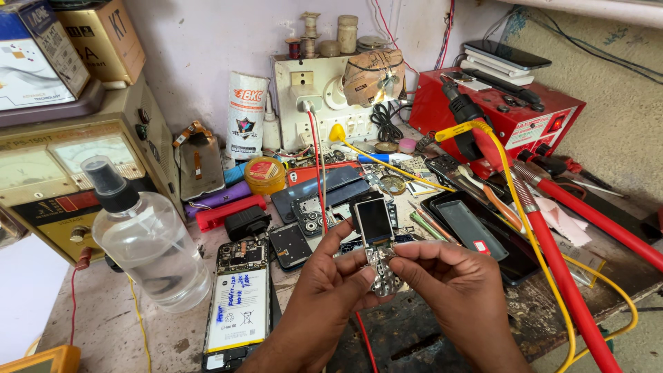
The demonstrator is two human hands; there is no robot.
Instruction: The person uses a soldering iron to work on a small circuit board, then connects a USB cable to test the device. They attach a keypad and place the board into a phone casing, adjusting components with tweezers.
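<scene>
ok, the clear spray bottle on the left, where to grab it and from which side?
Grip the spray bottle round its wide clear body, coming from the right, the bench side. It leans left, against the beige power supply, so that side is blocked, and the black nozzle looks too small for a firm hold. An opened phone lies close on the right.

Both hands meet over the cluttered surface (124,331): the left hand (324,290) and right hand (456,283) pinch a bare phone board with its small screen (376,238). An opened phone (238,304) lies beside a clear spray bottle (148,242).
</scene>
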